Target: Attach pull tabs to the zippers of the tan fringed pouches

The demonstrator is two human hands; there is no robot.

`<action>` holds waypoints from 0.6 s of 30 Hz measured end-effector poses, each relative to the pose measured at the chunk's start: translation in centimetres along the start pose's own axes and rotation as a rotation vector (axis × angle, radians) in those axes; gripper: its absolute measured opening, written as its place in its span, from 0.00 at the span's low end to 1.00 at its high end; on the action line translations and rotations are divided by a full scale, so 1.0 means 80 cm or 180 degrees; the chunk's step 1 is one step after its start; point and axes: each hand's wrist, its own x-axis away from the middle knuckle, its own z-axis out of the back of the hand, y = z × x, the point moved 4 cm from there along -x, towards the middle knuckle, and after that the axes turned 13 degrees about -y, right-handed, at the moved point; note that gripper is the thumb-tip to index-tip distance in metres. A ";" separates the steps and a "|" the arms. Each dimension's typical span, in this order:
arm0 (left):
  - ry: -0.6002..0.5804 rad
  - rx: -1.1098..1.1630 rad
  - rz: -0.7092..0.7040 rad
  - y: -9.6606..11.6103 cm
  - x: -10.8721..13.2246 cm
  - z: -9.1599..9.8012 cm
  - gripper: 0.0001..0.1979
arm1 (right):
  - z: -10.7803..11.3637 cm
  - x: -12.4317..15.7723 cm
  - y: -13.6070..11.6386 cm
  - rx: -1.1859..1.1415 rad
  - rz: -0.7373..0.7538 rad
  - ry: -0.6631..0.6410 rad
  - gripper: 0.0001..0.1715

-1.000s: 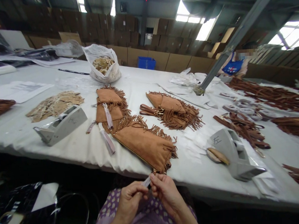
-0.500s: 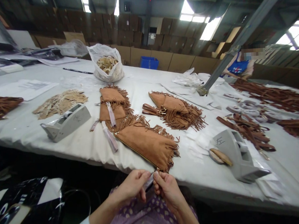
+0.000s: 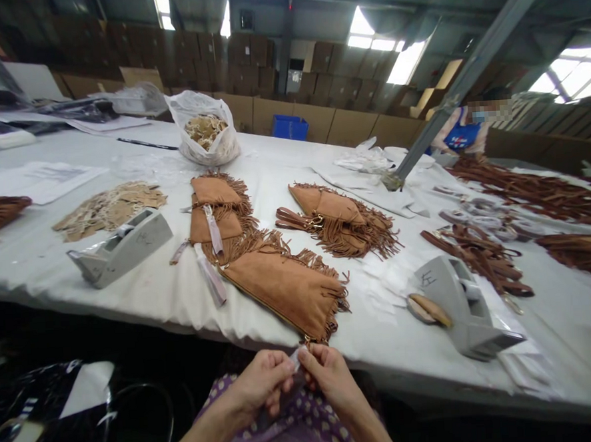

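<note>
A tan suede pouch (image 3: 284, 285) with brown fringe lies at the front edge of the table, its zipper side toward me. At its near corner, my left hand (image 3: 265, 381) pinches a pale wrapping strip (image 3: 296, 359) that looks like thin plastic or tissue. My right hand (image 3: 329, 373) is closed on the same strip, just below the zipper end, its fingertips almost touching the left ones. What is inside the strip is hidden by the fingers. Behind this pouch, more tan pouches (image 3: 215, 224) overlap, with wrapped pulls (image 3: 211, 276) hanging off their left side.
Grey tape dispensers stand left (image 3: 121, 248) and right (image 3: 464, 311). A fringed pouch with wrist strap (image 3: 335, 208), loose brown straps (image 3: 482, 256), a scrap pile (image 3: 112, 209) and a white plastic bag (image 3: 204, 130) lie around. A metal post (image 3: 467, 77) rises at right; a co-worker (image 3: 463, 134) is beyond.
The view has shifted slightly, moving the table things a little left. My left fingers have curled in closer to the right hand, around the strip. The pouch stays in place.
</note>
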 end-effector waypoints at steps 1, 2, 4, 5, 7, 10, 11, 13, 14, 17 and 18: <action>-0.0137 0.0133 0.0022 -0.001 0.000 -0.002 0.24 | 0.000 0.002 -0.002 0.0045 0.0017 -0.0019 0.25; -0.0256 0.0209 0.0053 -0.001 0.001 -0.003 0.23 | 0.000 0.003 -0.004 0.0078 0.0026 -0.0025 0.24; -0.0427 0.0145 0.0143 0.002 0.002 -0.003 0.21 | 0.001 0.004 -0.004 0.0142 0.0017 -0.0013 0.23; -0.0479 0.0025 0.0192 0.004 0.002 -0.002 0.20 | 0.001 0.003 -0.004 0.0180 0.0013 0.0004 0.22; -0.0518 -0.0309 0.0270 0.008 0.000 0.001 0.16 | 0.002 0.001 -0.001 0.0256 -0.0006 0.0024 0.20; -0.0403 -0.0727 0.0251 0.012 -0.004 0.005 0.12 | 0.002 -0.003 0.002 0.0320 -0.0025 0.0008 0.17; -0.0345 -0.0794 0.0217 0.012 -0.006 0.005 0.12 | 0.001 -0.004 0.002 0.0327 -0.0015 0.0015 0.16; -0.0274 -0.0805 0.0147 0.010 -0.008 0.003 0.12 | 0.001 -0.003 0.001 0.0319 0.0004 0.0049 0.15; -0.0252 -0.0760 0.0113 0.009 -0.008 0.000 0.13 | 0.002 -0.001 0.000 0.0307 -0.0001 0.0073 0.14; -0.0139 -0.0546 -0.0043 0.008 -0.006 -0.005 0.17 | 0.004 0.001 -0.001 0.0295 -0.0062 0.0113 0.14; -0.0074 -0.0516 -0.0095 0.008 -0.005 -0.005 0.19 | 0.005 0.001 -0.001 0.0309 -0.0074 0.0121 0.14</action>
